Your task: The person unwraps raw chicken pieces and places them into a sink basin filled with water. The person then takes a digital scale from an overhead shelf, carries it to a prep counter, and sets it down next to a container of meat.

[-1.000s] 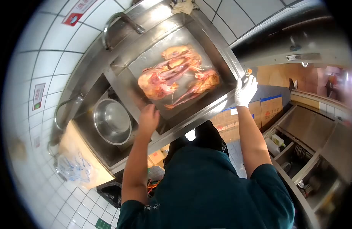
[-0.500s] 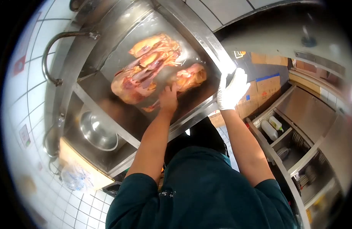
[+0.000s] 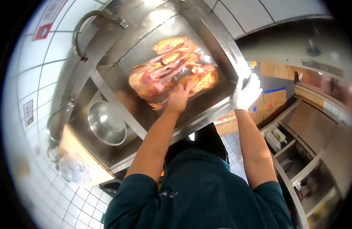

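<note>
My bare left hand (image 3: pixel 178 98) reaches into the metal sink (image 3: pixel 139 38), fingers curled onto the near side of a raw, plucked poultry carcass (image 3: pixel 205 78). Its fingertips are partly lost against the skin. Beside that piece, to the left, lie more raw poultry carcasses (image 3: pixel 149 78), yellowish and pink and close together in shallow water. A thin foot-like part (image 3: pixel 157 105) sticks out just left of my wrist. My right hand (image 3: pixel 248 91), in a white glove, rests against the sink's right corner rim with its fingers stretched out, holding nothing.
A second basin on the left holds a round steel bowl (image 3: pixel 107 123). Curved faucets (image 3: pixel 78 36) rise along the tiled wall. A wooden board (image 3: pixel 88 156) with a clear plastic bag (image 3: pixel 74 170) lies at lower left. Cardboard (image 3: pixel 274 101) and an open cabinet with bottles (image 3: pixel 279 135) stand right.
The view has shifted. My left hand and the right-hand carcass have come closer to the other carcasses and slightly toward me. My gloved right hand stays at the sink corner.
</note>
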Demonstrator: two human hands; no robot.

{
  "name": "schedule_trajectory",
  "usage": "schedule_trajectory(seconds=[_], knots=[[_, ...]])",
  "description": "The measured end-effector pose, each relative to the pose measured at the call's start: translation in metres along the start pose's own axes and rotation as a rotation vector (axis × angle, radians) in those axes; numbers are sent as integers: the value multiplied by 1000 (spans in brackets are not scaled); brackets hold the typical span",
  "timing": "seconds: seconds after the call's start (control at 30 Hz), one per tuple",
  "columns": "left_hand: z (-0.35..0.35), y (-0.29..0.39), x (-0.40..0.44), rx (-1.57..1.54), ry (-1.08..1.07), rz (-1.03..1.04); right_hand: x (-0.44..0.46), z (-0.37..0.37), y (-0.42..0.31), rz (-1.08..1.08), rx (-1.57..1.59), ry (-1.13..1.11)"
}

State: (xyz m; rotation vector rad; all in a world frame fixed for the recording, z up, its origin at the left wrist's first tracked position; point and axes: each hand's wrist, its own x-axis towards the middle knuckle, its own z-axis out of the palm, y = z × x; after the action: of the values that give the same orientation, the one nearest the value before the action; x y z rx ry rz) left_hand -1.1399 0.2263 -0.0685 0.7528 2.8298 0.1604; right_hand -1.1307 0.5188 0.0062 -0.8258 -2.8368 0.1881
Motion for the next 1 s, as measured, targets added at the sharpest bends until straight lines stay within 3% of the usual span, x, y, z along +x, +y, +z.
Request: schedule_trajectory(seconds=[0.13, 0.2, 0.27, 0.33, 0.4, 0.47, 0.57, 0.67, 0.77, 0.9, 0.93, 1.0], knots=[[-22, -6, -13, -105, 70, 20, -1, 6, 1, -53, -71, 99], [-43, -9, -26, -172, 151, 24, 3, -17, -16, -32, 16, 38], [-69, -11, -40, -343, 255, 17, 4, -32, -30, -84, 49, 114], [-109, -16, -59, -386, 229, -31, 3, -48, -48, -91, 150, 133], [-132, -26, -90, -375, 273, -96, -5, -48, -53, -6, 146, 47], [-156, -46, -124, -460, 273, -185, -10, -17, -31, -103, 34, 198], [-189, -75, -181, -678, 231, -495, -5, 6, -4, -114, -64, 192], [-176, -115, -249, -1055, 405, -759, -3, 13, 3, -62, -77, 114], [-134, -154, -314, -1249, 843, -941, -3, 16, 8, -79, -92, 90], [-137, -226, -383, -1424, 1148, -1285, 8, 26, 32, -127, -107, -27], [-144, -247, -395, -1341, 1214, -1380, 8, 26, 38, -147, -69, -47], [-136, -302, -427, -1359, 1398, -1384, 10, 38, 56, -174, 4, -51]])
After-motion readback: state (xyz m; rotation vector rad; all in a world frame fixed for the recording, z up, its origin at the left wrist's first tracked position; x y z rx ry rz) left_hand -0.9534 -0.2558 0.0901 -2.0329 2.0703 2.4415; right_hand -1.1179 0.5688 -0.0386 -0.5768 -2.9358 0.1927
